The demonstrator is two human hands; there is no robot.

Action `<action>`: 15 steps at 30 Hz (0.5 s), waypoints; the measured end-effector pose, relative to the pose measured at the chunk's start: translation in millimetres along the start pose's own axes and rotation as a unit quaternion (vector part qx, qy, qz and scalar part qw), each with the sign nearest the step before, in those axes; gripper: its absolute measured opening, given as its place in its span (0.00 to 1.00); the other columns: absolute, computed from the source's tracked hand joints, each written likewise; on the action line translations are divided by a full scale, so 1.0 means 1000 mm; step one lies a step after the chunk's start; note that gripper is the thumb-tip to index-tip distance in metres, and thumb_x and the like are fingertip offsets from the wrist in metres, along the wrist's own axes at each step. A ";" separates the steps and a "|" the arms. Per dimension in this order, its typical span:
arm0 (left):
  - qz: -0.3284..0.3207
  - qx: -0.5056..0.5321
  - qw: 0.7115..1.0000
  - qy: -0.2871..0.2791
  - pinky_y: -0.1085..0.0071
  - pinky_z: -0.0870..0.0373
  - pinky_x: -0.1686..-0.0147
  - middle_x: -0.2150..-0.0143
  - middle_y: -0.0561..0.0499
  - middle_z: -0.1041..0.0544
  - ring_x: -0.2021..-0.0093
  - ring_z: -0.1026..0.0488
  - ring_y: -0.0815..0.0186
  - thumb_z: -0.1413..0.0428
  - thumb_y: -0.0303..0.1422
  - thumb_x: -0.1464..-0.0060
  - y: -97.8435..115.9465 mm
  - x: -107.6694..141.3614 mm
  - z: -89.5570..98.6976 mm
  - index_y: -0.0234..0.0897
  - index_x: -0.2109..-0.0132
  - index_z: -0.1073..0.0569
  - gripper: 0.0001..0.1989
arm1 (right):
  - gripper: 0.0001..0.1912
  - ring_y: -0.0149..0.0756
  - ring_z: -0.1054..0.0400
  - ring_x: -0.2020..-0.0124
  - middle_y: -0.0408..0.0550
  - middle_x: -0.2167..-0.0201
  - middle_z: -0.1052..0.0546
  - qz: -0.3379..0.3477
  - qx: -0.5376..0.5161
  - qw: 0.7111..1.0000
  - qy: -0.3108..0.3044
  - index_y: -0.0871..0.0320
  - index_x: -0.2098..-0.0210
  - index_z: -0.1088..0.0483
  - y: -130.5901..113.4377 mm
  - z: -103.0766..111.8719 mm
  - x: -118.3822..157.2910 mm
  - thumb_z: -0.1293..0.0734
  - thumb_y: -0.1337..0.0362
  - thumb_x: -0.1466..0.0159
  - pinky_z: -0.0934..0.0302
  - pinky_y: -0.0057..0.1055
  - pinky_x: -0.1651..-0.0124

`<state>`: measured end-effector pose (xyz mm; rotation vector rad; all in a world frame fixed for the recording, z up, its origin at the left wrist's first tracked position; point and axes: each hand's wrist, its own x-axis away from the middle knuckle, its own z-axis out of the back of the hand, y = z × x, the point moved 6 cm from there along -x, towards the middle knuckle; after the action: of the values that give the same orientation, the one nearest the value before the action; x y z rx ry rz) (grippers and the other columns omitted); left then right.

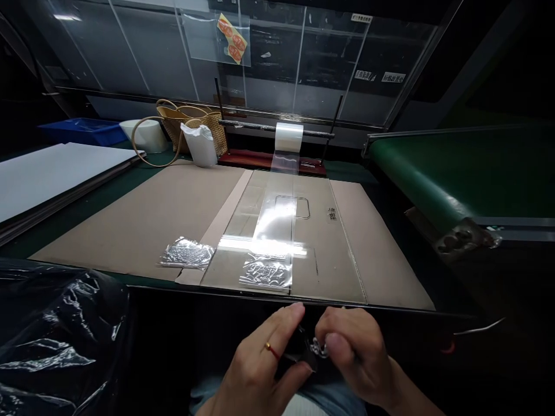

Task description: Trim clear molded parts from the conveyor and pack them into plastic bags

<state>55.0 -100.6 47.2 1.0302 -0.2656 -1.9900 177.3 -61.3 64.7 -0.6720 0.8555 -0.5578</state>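
In front of my lap, below the table edge, my left hand (264, 358) has its thumb and fingers closed round a thin, dark-looking see-through film, perhaps a small plastic bag (310, 359). A ring with a red band sits on one finger. My right hand (358, 349) is curled beside it, pinching a small silvery object (319, 348) at the film's edge; its kind cannot be made out. Just beyond the hands, a packet of clear plastic film (266, 273) rests on the marked board (329, 254). Another clear packet (186, 254) lies further left.
A clear plastic roll (288, 137) hangs on a rod, its strip running over the board. Behind are a woven basket (212, 127), a white roll (147, 136) and a blue tray (82, 132). A green conveyor belt (468, 167) stands right; a black plastic bag (60, 341) left.
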 end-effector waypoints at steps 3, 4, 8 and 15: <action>-0.041 -0.079 0.996 -0.027 0.69 0.31 0.49 0.49 0.40 0.29 0.48 0.32 0.61 0.48 0.25 0.47 -0.001 0.003 -0.007 0.28 0.41 0.44 0.27 | 0.11 0.30 0.44 0.81 0.45 0.84 0.34 0.133 0.271 0.952 -0.042 0.60 0.79 0.36 -0.013 -0.003 0.001 0.43 0.69 0.41 0.57 0.31 0.76; -0.045 -0.101 0.993 -0.038 0.69 0.30 0.50 0.50 0.40 0.28 0.49 0.31 0.61 0.49 0.25 0.46 -0.002 0.003 -0.008 0.27 0.42 0.43 0.25 | 0.12 0.29 0.45 0.82 0.44 0.85 0.34 0.138 0.311 0.939 -0.049 0.59 0.81 0.37 -0.012 -0.004 0.000 0.43 0.68 0.41 0.58 0.32 0.76; -0.061 -0.143 0.985 -0.082 0.69 0.28 0.54 0.54 0.40 0.25 0.53 0.28 0.61 0.55 0.24 0.45 -0.004 0.000 -0.009 0.27 0.46 0.38 0.19 | 0.17 0.24 0.49 0.85 0.40 0.86 0.37 0.035 0.251 0.961 -0.109 0.59 0.83 0.42 0.010 -0.008 -0.003 0.47 0.66 0.39 0.58 0.28 0.77; -0.127 -0.166 0.976 -0.066 0.66 0.29 0.52 0.53 0.38 0.26 0.51 0.29 0.59 0.55 0.22 0.45 -0.005 -0.004 -0.012 0.23 0.43 0.41 0.22 | 0.18 0.21 0.52 0.84 0.37 0.87 0.44 -0.173 0.052 0.973 -0.147 0.59 0.85 0.50 0.040 -0.006 -0.001 0.45 0.63 0.39 0.59 0.23 0.79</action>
<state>62.1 -92.1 39.6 0.7478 0.1350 -2.2401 178.6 -35.6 32.8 -0.7909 0.4291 -0.7869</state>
